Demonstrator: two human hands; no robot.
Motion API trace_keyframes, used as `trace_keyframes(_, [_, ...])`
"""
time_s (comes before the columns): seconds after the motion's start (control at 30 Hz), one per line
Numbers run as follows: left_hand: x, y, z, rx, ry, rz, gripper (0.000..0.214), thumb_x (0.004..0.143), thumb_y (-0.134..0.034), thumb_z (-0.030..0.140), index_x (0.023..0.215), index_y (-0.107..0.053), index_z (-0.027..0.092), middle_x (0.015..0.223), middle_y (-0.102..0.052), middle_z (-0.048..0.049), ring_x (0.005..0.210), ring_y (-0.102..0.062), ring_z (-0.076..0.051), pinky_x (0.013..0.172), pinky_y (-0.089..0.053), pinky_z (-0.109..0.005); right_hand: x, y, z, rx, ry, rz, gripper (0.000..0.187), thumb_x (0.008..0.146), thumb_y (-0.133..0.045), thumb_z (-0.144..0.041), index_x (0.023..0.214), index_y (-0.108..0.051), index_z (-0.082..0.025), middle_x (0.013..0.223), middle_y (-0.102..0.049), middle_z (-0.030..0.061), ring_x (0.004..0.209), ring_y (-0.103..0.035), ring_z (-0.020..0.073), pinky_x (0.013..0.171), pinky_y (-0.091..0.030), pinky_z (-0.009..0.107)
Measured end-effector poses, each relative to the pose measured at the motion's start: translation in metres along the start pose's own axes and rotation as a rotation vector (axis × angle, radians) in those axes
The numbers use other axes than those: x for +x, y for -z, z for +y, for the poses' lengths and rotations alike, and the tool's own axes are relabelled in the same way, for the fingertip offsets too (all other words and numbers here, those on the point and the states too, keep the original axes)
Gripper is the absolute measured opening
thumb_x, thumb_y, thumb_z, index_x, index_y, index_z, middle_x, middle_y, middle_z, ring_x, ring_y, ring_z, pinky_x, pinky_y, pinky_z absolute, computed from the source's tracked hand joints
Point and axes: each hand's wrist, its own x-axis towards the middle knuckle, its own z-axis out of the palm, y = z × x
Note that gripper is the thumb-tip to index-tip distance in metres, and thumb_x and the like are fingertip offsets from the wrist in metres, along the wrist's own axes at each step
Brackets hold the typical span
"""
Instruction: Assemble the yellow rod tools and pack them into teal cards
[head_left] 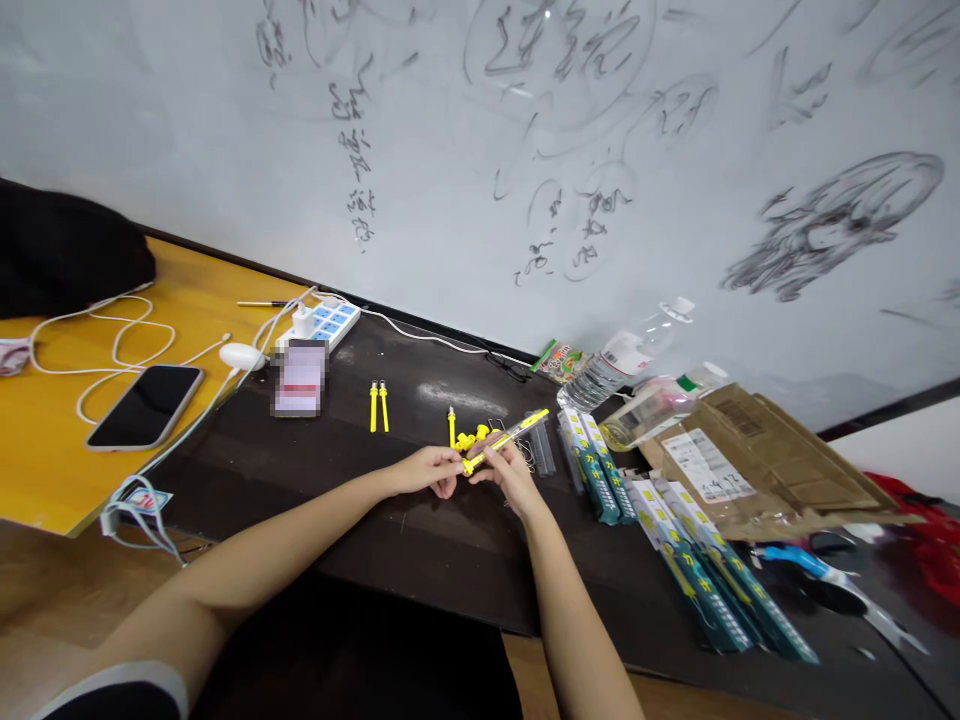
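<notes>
1. Yellow pen (504,438) sits mid-desk (420,545), pinched by your left hand (429,469) and right hand (508,470), brought together.
2. You seem mid-assembly.
3. Next, steady alignment matters; loose yellow parts (471,436) lie just behind.

Two loose yellow pens (379,406), two bottles (626,362), one phone (146,405).

phone (144,405) left, bottles (637,372) right — packets (705,560) nearer

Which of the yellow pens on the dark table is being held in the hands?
The yellow pen held between left hand and right hand; the pair of yellow pens lies untouched to the left.
</notes>
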Motion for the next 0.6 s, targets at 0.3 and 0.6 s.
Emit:
trace_keyframes(0.3, [-0.0002,0.0008,0.0007,0.047,0.026,0.015,0.047,0.077,-0.055,0.059,0.092,-0.049,0.015,0.047,-0.056,0.0048,0.032,-0.051,-0.008,0.032,-0.035,-0.014,0.0006,0.003,0.0011,0.101,0.005,-0.037,0.02,0.079,-0.061,-0.034,0.094,-0.055,-0.021,0.087,-0.064,0.0034,0.075,-0.062,0.0168,0.053,-0.056,0.027])
trace_keyframes(0.6, [0.0007,0.0017,-0.0018,0.042,0.003,0.053,0.037,0.082,-0.055,0.049,0.094,-0.046,0.016,0.049,-0.058,0.0049,0.031,-0.05,-0.007,0.032,-0.031,-0.013,0.0019,0.0054,0.0046,0.045,0.026,0.036,0.021,0.081,-0.062,-0.035,0.095,-0.055,-0.021,0.081,-0.064,0.0019,0.069,-0.063,0.0149,0.052,-0.055,0.025])
